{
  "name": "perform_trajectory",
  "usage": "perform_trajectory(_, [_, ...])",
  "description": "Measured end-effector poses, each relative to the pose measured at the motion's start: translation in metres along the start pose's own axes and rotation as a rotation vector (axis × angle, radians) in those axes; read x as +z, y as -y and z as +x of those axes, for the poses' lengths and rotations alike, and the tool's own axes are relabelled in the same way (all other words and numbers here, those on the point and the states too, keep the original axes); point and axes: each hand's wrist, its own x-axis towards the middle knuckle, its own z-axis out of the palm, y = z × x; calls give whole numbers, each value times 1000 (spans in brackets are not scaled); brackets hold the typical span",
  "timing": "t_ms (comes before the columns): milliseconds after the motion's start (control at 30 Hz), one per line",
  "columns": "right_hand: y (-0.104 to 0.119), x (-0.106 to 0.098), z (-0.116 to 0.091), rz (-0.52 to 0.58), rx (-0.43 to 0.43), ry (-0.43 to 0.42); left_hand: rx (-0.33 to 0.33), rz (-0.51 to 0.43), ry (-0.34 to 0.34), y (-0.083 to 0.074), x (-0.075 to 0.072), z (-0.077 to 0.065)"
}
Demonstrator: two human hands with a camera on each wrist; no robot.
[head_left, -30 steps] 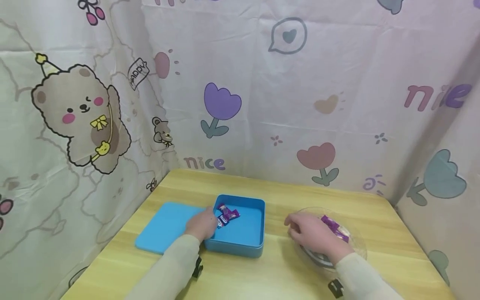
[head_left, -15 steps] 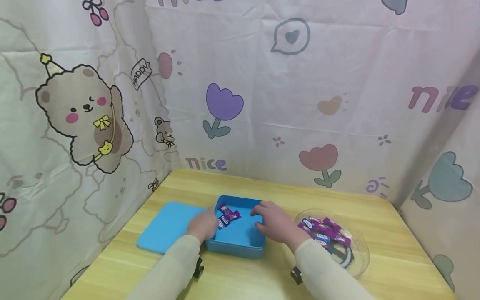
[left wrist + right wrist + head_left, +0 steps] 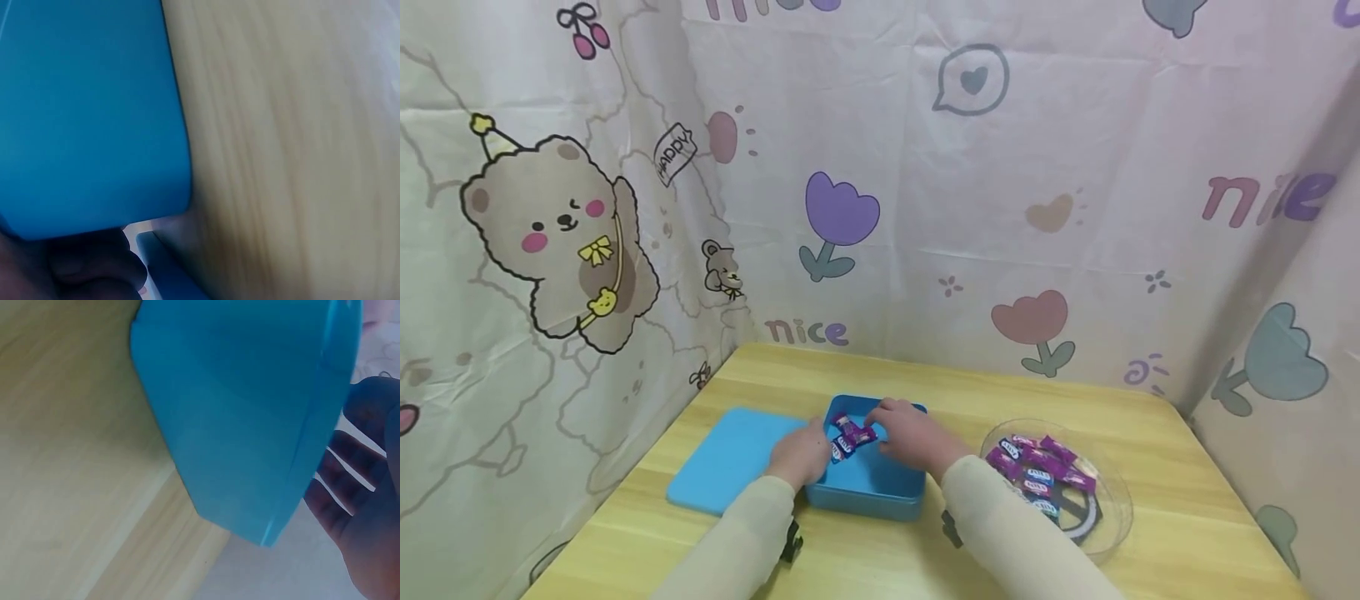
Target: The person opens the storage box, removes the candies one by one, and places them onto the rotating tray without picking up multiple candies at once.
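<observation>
In the head view, my left hand [image 3: 801, 456] holds the left wall of an open blue box [image 3: 868, 502]. The left wrist view shows its curled fingers [image 3: 97, 265] against the box wall. Purple and blue wrapped candies [image 3: 852, 432] lie inside, near the box's left side. My right hand [image 3: 919, 437] reaches over the right rim, thumb and fingers apart, fingertips close to the candies. I see nothing between them. In the right wrist view, spread fingers [image 3: 356, 462] show beyond the box wall; their tips are partly hidden.
A clear round bowl [image 3: 1120, 508] with several wrapped candies [image 3: 1037, 475] stands on the right of the wooden table [image 3: 970, 392], partly behind my right sleeve. The flat blue lid [image 3: 722, 462] lies left of the box. A printed curtain [image 3: 910, 167] hangs behind the table.
My right hand has moved left from the bowl to inside the box, uncovering the candies in the bowl. My left hand has stayed at the box's left wall.
</observation>
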Motion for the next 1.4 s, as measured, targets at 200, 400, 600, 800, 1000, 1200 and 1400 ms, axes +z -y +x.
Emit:
perform_trajectory(200, [9, 13, 5, 28, 1, 24, -2, -11, -3, 1, 0, 0])
perform_trajectory(400, [8, 26, 3, -1, 2, 34, 9, -8, -14, 1, 0, -3])
perform_trajectory(600, [-1, 40, 3, -29, -12, 11, 12, -22, -15, 1, 3, -5])
perform_trajectory(800, [4, 46, 3, -171, -84, 26, 12, -9, -11, 2, 2, -4])
perform_trajectory(1000, [1, 51, 3, -202, -82, -3, 17, -4, -18, 2, 3, -3])
perform_trajectory(1200, [2, 46, 1, -116, -59, -35, -1, -32, -22, -1, -1, -6])
perform_trajectory(1400, [2, 45, 1, -109, -52, -34, -20, -43, -10, -2, -2, -7])
